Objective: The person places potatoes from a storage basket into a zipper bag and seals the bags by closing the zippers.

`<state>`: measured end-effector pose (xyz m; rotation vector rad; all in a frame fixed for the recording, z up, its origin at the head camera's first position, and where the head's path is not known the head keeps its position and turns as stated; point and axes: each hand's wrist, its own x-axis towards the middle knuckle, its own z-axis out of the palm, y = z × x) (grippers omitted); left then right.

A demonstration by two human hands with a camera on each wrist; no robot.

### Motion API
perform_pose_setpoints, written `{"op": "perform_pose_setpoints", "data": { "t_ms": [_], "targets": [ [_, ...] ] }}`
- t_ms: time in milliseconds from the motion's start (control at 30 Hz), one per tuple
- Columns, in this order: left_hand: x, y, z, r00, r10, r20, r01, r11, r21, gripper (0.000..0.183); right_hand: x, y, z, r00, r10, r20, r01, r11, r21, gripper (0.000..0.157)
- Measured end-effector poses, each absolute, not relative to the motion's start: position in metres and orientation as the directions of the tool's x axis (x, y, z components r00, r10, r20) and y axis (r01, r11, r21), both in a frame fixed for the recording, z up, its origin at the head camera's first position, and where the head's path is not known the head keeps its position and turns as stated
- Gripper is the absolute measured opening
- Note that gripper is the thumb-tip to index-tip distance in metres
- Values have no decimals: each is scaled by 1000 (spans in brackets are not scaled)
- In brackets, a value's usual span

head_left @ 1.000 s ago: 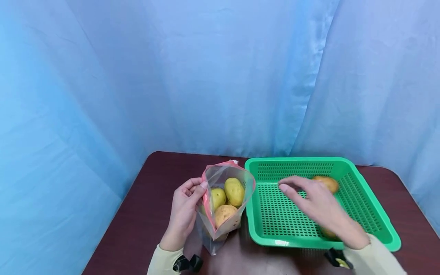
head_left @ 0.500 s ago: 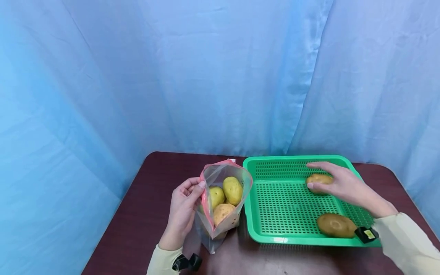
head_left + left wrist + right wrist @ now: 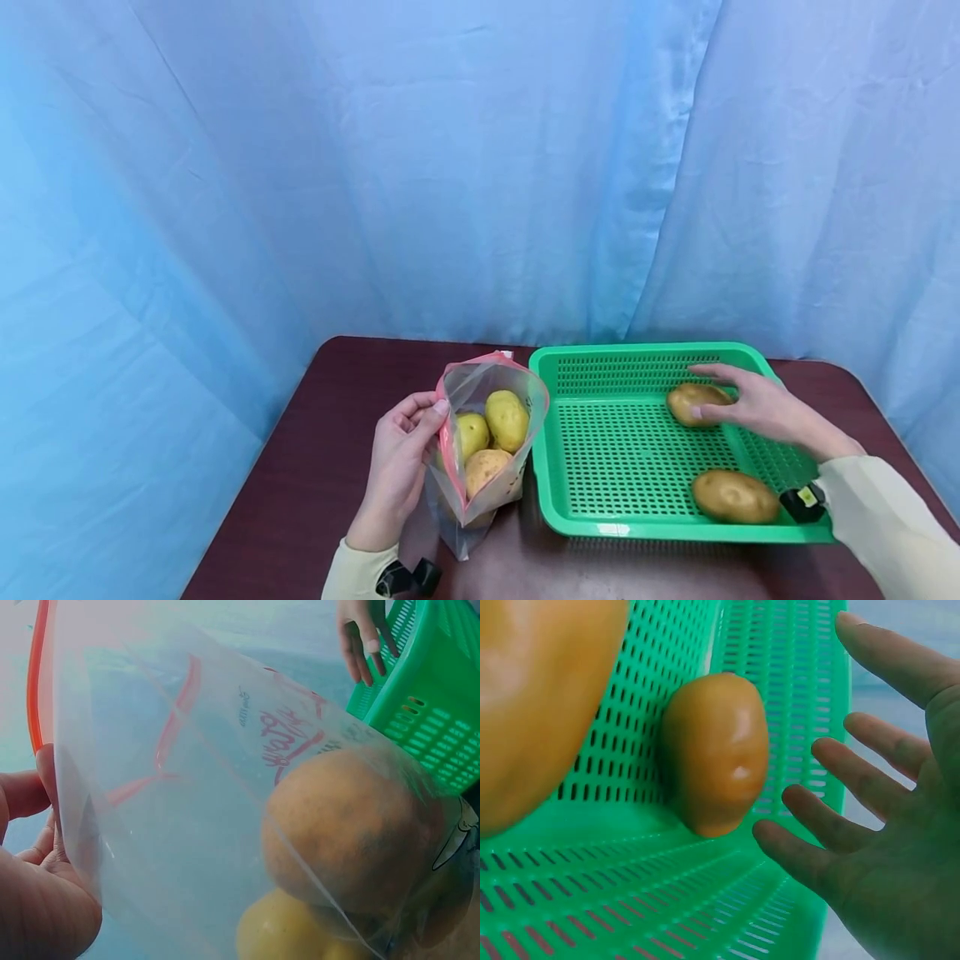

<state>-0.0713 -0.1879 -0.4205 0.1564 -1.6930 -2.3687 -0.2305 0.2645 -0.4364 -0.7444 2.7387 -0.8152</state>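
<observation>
My left hand (image 3: 401,458) pinches the pink zip edge of a clear plastic zip bag (image 3: 528,454) between thumb and fingers, and the bag's mouth gapes. Inside the bag sit a yellow potato (image 3: 507,421), a second yellow potato (image 3: 472,433) and a tan potato (image 3: 486,469). My right hand (image 3: 772,407) reaches into the green basket (image 3: 550,467), its thumb overlapping the far brown potato (image 3: 686,402) in the head view. Its fingers are spread in the right wrist view, beside that potato (image 3: 716,750). Nearer the front lies another brown potato (image 3: 735,497).
The basket stands on the dark wooden table (image 3: 300,467), just right of the bag. Its raised rim runs between the bag and the brown potatoes. Behind the table hangs a light blue curtain (image 3: 480,167).
My right hand has moved right, from above the basket's middle to the far brown potato, uncovering the front one. My left hand keeps its hold on the bag.
</observation>
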Motion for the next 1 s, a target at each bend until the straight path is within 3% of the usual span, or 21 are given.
{"op": "perform_pose_setpoints", "data": {
  "t_ms": [600, 1000],
  "targets": [
    [-74, -182, -420, -971, -233, 44, 122, -332, 935, 7, -238, 273, -461, -849, -519, -95, -380, 726, -572, 80],
    [-72, -187, -423, -969, -244, 46, 125, -316, 940, 7, -239, 263, -463, -836, -547, -49, -438, 718, -541, 86]
  ]
}}
